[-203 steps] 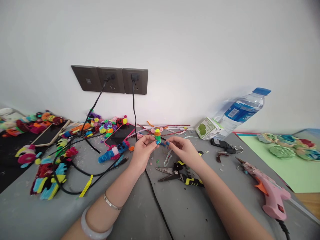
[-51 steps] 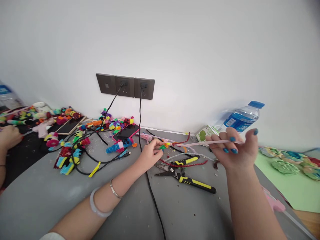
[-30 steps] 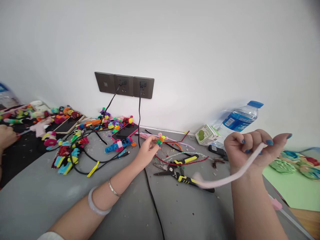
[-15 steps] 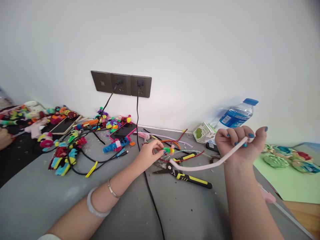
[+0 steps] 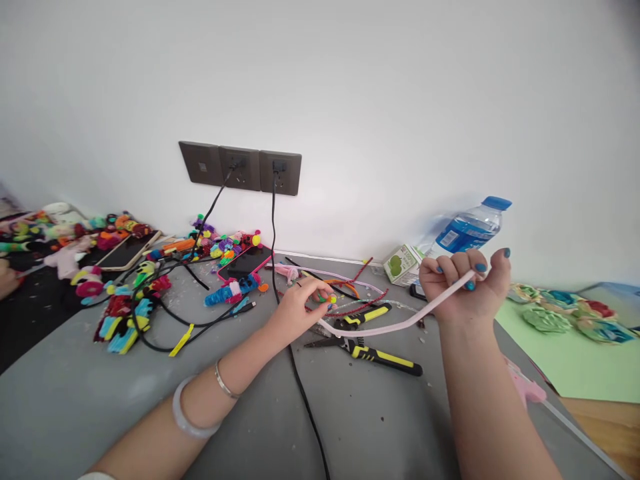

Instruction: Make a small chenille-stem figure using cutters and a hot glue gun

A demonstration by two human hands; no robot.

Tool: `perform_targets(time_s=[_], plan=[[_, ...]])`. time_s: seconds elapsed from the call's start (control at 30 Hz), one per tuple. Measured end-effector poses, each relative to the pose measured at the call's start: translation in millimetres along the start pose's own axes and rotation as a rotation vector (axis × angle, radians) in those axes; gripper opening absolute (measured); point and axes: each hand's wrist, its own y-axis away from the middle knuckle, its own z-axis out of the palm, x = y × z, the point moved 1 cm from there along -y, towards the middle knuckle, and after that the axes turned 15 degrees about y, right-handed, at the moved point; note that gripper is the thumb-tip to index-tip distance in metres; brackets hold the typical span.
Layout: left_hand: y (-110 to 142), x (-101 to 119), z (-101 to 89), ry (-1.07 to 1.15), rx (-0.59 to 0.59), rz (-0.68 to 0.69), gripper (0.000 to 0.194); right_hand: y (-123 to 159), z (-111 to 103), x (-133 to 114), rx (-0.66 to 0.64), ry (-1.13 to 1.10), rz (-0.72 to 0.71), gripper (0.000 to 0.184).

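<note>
My left hand [image 5: 303, 303] is closed in a pinch on a tiny pipe-cleaner figure [image 5: 332, 300], of which only green and yellow bits show past the fingertips. My right hand [image 5: 463, 287], palm up, is closed round one end of a pale pink pipe cleaner [image 5: 390, 329]. That pipe cleaner bends down and across to the left, its far end by my left fingertips; whether it touches them I cannot tell. Beneath it lie pliers [image 5: 383, 358] with black and yellow handles, spread apart. Red, orange and lilac pipe cleaners [image 5: 363, 270] lie loosely behind.
Finished pipe-cleaner figures [image 5: 125, 317] and a black cable [image 5: 300, 387] occupy the left side. A pink-edged phone [image 5: 245, 263] lies behind them. To the right are a green-white carton [image 5: 400, 263], a water bottle [image 5: 470, 227] and a pink glue gun [image 5: 525, 387]. Another person's hand [image 5: 7, 279] shows far left.
Earlier both hands were together at the figure. My right hand has since picked up the pale pink pipe cleaner, whose loose end has swung leftward to my left hand.
</note>
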Motion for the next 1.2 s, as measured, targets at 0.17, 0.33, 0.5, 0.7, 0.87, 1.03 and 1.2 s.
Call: perform_targets(time_s=[0.17,0.33,0.5,0.7,0.87,1.03,1.2], plan=[[2.1,1.4,5.1,0.261,-0.117,-0.058,0.031,0.2,3.8,2.1,0.088,0.138,-0.002,0.050],[-0.8,1.1,4.1,0.661,-0.115,-0.305,0.027,3.4,14.0,7.0,0.193,0.383,-0.124,0.045],[-5.9,-2.2,1.6,1.085,0.167,-0.498,0.030,3.1,12.9,12.7,0.139,0.419,-0.092,0.048],[-11.4,-8.2,-5.5,1.386,0.531,-0.566,0.015,1.5,8.6,16.3,-0.026,0.301,-0.031,0.051],[-13.0,-9.8,-8.5,1.434,0.597,-0.589,0.014,2.5,9.3,20.2,-0.091,0.226,0.024,0.028],[-11.3,-10.3,-5.5,1.336,0.460,-0.510,0.020,5.7,10.1,21.7,-0.170,0.202,0.082,0.027],[-9.0,-8.5,-0.6,1.211,0.340,-0.494,0.029,8.9,14.3,18.0,-0.144,0.096,0.081,0.017]])
